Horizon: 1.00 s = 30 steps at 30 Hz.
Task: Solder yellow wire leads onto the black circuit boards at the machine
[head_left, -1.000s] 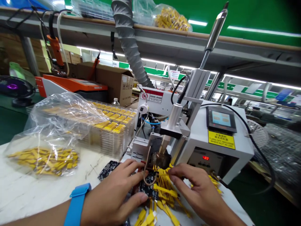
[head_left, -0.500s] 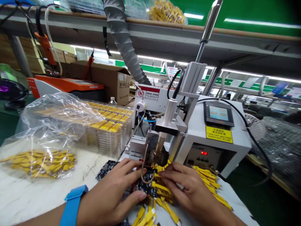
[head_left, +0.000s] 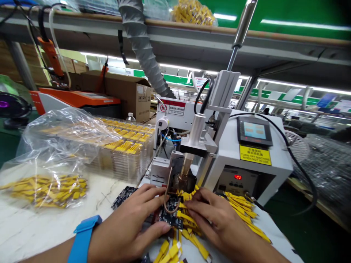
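My left hand (head_left: 134, 219), with a blue wristband (head_left: 85, 237), reaches over a black circuit board (head_left: 172, 215). Thumb and forefinger span the board and hold it by its left side. At the board's right edge, the fingers of my right hand (head_left: 214, 215) are pinched together on a yellow flat cable (head_left: 188, 196). More yellow flat cables (head_left: 186, 220) stick out from the board below that hand. The machine's soldering head (head_left: 183, 179) stands right over the board's far end, and a thin curved tube (head_left: 171, 211) hangs in front of it. The exact contact under the head is hidden.
Loose yellow cables (head_left: 172, 252) lie at the front, with another pile (head_left: 242, 206) at right. Left are a plastic bag of yellow pieces (head_left: 46, 190), stacked clear trays (head_left: 126, 164) and another black board (head_left: 123, 197). The machine's control box (head_left: 279, 146) stands at right.
My right hand has shifted very slightly at the cable. The red display's reading has changed. My left hand and the board look the same.
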Each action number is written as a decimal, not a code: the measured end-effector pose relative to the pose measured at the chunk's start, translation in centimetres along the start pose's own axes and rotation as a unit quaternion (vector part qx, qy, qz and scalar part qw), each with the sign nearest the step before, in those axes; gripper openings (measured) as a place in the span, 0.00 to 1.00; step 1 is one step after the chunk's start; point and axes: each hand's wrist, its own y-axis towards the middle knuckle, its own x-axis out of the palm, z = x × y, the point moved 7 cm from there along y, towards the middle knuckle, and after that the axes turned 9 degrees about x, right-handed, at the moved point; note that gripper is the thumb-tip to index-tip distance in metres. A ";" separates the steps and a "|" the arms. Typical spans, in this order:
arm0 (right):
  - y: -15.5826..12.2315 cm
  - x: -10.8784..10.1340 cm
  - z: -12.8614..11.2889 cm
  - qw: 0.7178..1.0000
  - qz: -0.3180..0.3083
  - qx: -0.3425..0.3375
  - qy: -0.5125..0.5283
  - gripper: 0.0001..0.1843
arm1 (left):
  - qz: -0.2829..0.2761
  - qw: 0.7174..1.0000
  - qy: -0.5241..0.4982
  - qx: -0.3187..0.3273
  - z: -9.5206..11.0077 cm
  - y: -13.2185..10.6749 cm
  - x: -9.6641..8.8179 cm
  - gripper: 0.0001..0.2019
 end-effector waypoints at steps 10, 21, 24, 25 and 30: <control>-0.1 0.2 0.0 0.998 -0.022 -0.042 -0.035 0.15 | -0.009 1.000 -0.017 0.011 0.3 0.4 -0.1 0.20; -0.1 0.7 0.7 0.999 -0.011 -0.040 -0.029 0.16 | 0.008 1.000 -0.016 0.021 0.4 0.4 -0.2 0.20; -0.1 0.8 0.8 0.998 -0.005 -0.042 -0.041 0.16 | 0.008 0.999 -0.018 0.027 0.6 0.6 -0.4 0.19; -0.1 0.8 0.8 0.998 -0.003 -0.044 -0.046 0.16 | 0.010 0.999 -0.019 0.028 0.7 0.6 -0.5 0.19; 0.1 0.7 0.8 0.998 0.010 -0.052 -0.042 0.16 | 0.023 0.999 -0.023 0.035 0.7 0.5 -0.7 0.20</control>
